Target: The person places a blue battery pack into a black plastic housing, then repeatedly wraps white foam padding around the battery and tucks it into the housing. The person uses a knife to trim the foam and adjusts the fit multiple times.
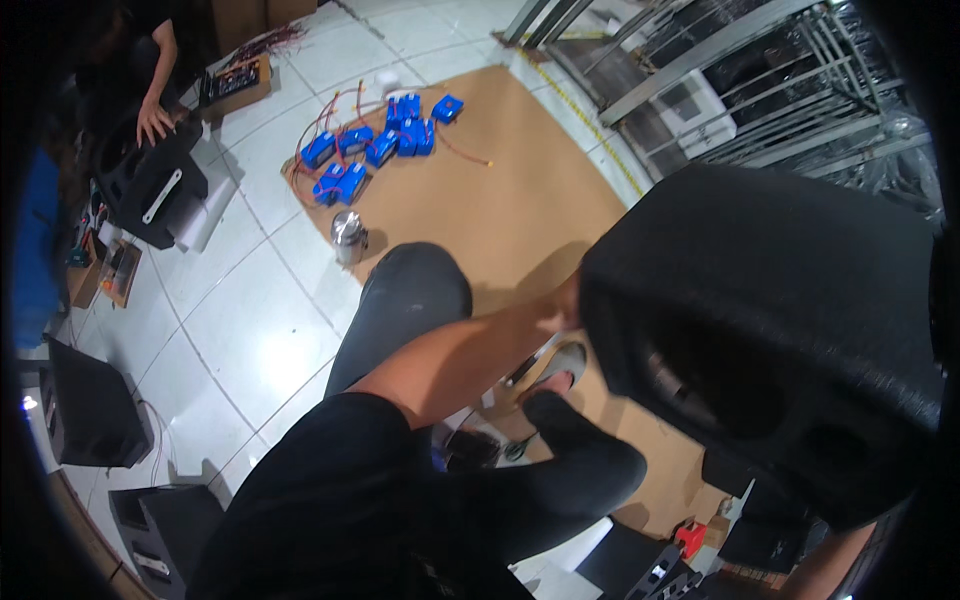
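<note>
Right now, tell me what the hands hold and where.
Left hand grips the black speaker cabinet at its left edge. Right hand's hold is hidden.

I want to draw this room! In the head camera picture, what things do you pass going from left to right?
Black speaker box on the floor → another person's hand → silver can → blue battery packs → big black speaker cabinet being held.

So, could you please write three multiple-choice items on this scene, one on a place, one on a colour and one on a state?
1. Where do the battery packs lie?
A. on the brown board
B. on a shelf
C. in a crate

2. What colour are they?
A. green
B. blue
C. yellow

3. How is the black speaker cabinet?
A. flat on the tiles
B. wrapped in foil
C. lifted, left hand at its edge

Key: 1 A, they sit on the board; 2 B, their casings are blue; 3 C, it is up near the camera.
</note>
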Demonstrator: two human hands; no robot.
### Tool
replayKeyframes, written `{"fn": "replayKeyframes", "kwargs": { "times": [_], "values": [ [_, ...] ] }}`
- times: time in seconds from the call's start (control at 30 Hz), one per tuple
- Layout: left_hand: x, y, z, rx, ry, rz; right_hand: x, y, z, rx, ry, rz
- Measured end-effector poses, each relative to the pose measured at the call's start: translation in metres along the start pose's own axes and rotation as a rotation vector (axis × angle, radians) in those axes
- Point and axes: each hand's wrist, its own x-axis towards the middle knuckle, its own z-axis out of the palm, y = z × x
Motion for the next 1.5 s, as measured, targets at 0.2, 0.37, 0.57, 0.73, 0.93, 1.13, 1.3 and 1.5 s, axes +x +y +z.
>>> {"fn": "replayKeyframes", "kwargs": {
  "times": [0.2, 0.37, 0.57, 0.73, 0.93, 1.13, 1.3, 1.5],
  "values": [
    [-0.007, 0.009, 0.004, -0.021, 0.002, -0.009, 0.028, -0.018, -0.033, -0.047, -0.052, -0.046],
    [0.001, 0.009, 0.008, -0.025, 0.001, -0.008, 0.042, -0.019, -0.078, 0.029, -0.091, -0.135],
    [0.007, 0.010, 0.023, -0.040, -0.036, -0.001, 0.075, -0.034, -0.145, 0.715, -0.353, 0.082],
    [0.012, 0.014, 0.029, -0.064, -0.071, 0.006, 0.036, -0.069, -0.135, 0.822, 0.175, 0.540],
    [0.023, 0.025, 0.027, -0.063, -0.099, 0.023, 0.014, -0.087, -0.114, 1.127, -0.130, 0.710],
    [0.013, 0.024, 0.018, -0.015, -0.050, 0.008, 0.004, -0.063, -0.062, 0.606, 0.000, 0.707],
    [0.004, 0.031, 0.000, 0.088, -0.018, -0.033, -0.007, -0.033, -0.043, 0.697, -0.049, 0.609],
    [-0.065, -0.009, -0.058, 0.075, 0.101, -0.100, 0.032, -0.014, 0.051, 0.665, -0.122, 0.560]
  ]
}}
